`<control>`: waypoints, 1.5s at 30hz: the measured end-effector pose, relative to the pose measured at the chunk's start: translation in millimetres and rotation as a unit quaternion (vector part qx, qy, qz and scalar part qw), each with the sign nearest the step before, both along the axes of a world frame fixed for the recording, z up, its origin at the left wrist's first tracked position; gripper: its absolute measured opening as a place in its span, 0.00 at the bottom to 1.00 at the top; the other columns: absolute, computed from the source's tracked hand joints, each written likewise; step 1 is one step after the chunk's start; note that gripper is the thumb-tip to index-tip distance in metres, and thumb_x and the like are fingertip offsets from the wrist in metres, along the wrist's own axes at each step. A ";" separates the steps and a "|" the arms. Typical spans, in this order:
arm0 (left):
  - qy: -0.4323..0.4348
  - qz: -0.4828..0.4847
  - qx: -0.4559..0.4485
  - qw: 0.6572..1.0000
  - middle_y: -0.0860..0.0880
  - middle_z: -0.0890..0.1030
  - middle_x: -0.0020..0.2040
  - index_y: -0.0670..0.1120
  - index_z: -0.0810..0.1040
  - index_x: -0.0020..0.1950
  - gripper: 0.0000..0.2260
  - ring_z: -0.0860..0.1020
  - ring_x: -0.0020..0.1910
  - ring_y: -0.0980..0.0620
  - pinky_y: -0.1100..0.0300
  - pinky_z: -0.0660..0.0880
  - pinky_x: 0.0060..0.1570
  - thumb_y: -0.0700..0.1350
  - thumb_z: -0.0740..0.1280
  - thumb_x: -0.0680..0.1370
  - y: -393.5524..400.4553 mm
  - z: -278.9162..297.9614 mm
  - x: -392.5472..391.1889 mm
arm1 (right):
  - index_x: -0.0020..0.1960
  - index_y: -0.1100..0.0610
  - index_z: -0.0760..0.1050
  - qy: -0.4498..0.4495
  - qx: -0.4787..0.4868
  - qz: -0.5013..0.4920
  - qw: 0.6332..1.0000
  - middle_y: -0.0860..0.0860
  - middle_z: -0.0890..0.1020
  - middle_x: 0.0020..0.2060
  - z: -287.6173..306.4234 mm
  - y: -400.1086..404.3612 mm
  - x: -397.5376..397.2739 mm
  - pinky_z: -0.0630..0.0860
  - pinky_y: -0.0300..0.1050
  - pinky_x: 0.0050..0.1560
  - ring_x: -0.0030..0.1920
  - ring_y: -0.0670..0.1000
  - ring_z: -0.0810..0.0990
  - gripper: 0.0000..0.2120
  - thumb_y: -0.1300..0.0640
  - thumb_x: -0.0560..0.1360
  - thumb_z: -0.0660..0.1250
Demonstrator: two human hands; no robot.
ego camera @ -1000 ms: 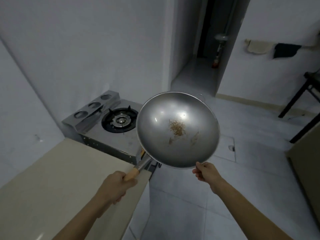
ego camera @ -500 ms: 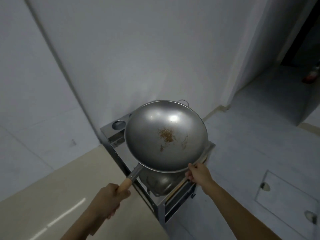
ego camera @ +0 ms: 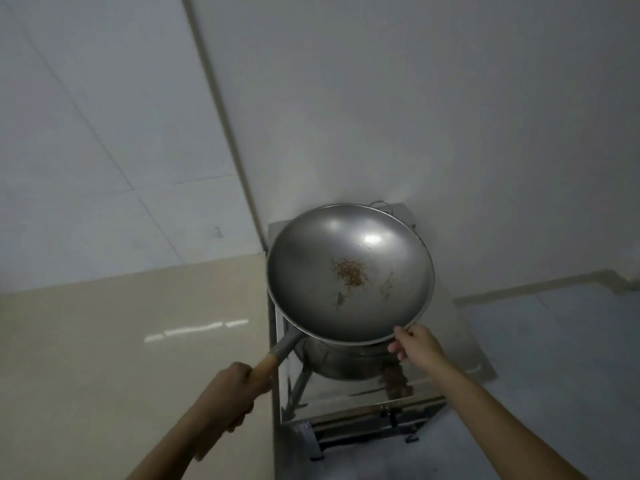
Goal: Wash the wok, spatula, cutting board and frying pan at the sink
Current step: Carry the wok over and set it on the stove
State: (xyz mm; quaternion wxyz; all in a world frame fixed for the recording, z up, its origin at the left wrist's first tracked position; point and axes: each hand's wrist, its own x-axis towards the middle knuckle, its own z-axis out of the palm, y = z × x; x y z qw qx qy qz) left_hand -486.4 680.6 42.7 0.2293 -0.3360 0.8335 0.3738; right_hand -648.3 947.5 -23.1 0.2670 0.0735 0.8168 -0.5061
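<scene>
A round steel wok [ego camera: 349, 271] with brown food scraps stuck in its bowl is held up in front of me, tilted toward the camera. My left hand [ego camera: 230, 389] grips its wooden handle at the lower left. My right hand [ego camera: 414, 344] pinches the wok's near rim at the lower right. The wok hangs above a steel stove stand [ego camera: 363, 414]. Below the wok sits a metal pot [ego camera: 341, 362], partly hidden. No spatula, cutting board or sink is in view.
A beige counter [ego camera: 121, 358] lies to the left, butting against the steel stand. White tiled walls meet in a corner behind the wok. Grey floor tiles [ego camera: 554, 358] spread out to the right.
The view has swung left: the doorway and floor slid out on the right, the wall corner now fills the frame. The wok stays in both hands, now over the steel stand.
</scene>
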 end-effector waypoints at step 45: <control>0.078 0.132 0.006 0.988 0.47 0.81 0.39 0.42 0.75 0.49 0.18 0.80 0.35 0.51 0.59 0.79 0.41 0.56 0.57 0.82 120.6 -30.2 25.9 | 0.48 0.59 0.73 0.370 0.116 0.262 0.884 0.53 0.78 0.41 41.4 13.3 -77.1 0.70 0.43 0.35 0.38 0.50 0.75 0.10 0.52 0.79 0.62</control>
